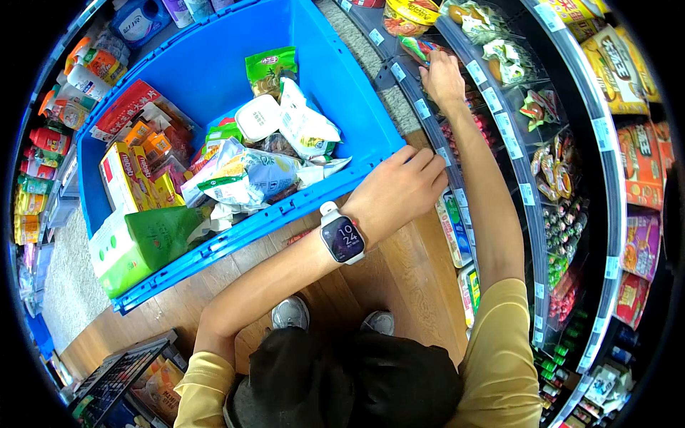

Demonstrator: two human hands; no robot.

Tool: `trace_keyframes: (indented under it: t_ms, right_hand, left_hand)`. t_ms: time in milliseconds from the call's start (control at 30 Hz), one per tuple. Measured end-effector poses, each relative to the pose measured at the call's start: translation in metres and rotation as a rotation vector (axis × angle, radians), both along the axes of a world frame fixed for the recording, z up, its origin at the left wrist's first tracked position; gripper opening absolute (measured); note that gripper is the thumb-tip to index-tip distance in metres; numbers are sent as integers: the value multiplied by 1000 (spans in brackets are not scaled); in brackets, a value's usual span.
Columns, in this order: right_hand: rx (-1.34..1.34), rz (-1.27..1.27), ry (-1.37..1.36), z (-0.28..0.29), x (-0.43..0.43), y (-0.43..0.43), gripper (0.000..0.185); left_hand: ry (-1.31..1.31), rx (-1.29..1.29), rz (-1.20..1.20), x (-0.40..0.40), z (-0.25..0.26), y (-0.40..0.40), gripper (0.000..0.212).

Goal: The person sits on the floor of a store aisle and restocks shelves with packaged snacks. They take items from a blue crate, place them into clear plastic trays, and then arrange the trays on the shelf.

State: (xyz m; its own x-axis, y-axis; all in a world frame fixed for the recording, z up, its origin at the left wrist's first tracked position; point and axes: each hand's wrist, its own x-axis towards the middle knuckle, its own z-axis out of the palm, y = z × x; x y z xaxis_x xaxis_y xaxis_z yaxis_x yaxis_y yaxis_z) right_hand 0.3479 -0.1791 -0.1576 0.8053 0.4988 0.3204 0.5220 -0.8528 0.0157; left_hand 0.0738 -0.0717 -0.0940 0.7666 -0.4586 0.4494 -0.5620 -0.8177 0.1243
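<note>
My right hand [444, 80] reaches into a lower shelf bay, its fingers closed on the near end of a colourful snack packet [415, 49]. Beside that packet stands a yellow instant-noodle tub [409, 16]. My left hand [404, 184], below a wrist wearing a white smartwatch [342, 235], is bent over by the near right corner of a blue plastic crate [342, 80]. Its fingers curl and their tips are hidden, so any hold is unclear. Inside the crate lie a white-lidded tub [258, 117], a green snack bag [270, 69], yellow wafer boxes [128, 176] and several other packets.
Tiered shelves with price tags [503, 125] curve along the right, carrying wrapped sausages [556, 168] and bagged snacks [639, 160]. Spray bottles [88, 80] fill a shelf at left. A black wire basket [120, 374] stands lower left on the wooden floor [406, 267].
</note>
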Motion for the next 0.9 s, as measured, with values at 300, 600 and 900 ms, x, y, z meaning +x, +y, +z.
trace_keyframes:
  t_ms: [300, 600, 900]
  right_hand:
    - [25, -189, 142, 1, 13, 20, 27]
    - [-132, -199, 164, -17, 12, 29, 31]
    - [288, 242, -181, -6, -68, -6, 19]
  left_hand:
    - [187, -198, -100, 8, 0, 15, 30]
    - [266, -240, -100, 11, 6, 16, 28]
    - [104, -254, -108, 8, -5, 16, 18]
